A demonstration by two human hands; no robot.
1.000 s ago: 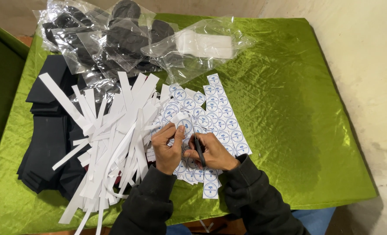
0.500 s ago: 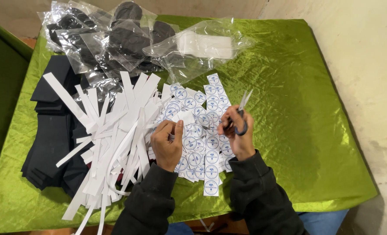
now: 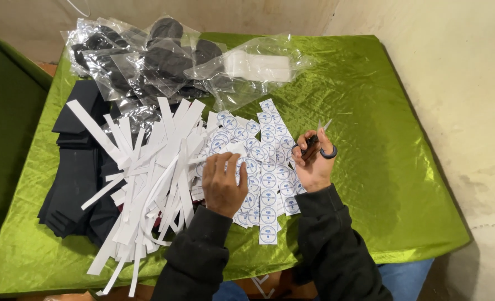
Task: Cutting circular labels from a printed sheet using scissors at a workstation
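Scissors (image 3: 317,142): clamped in my right hand (image 3: 314,164), fingers through the black loops, blades slightly apart, right of frame centre.
Left hand (image 3: 224,184): my fingers curl down on the round-sticker strips (image 3: 267,167) at frame centre; whether they pinch one I cannot tell.
Paper strips (image 3: 147,178): white pile, left of centre.
Bags (image 3: 158,61): clear plastic, upper left.
Surface (image 3: 370,100): green cloth.

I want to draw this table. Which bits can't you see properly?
- Head view: the left hand covers the stickers under it.
- Sticker pictures: too small to read.
- Scissors: handles partly hidden inside the right hand.
- Black items in the plastic bags: blurred by glare.
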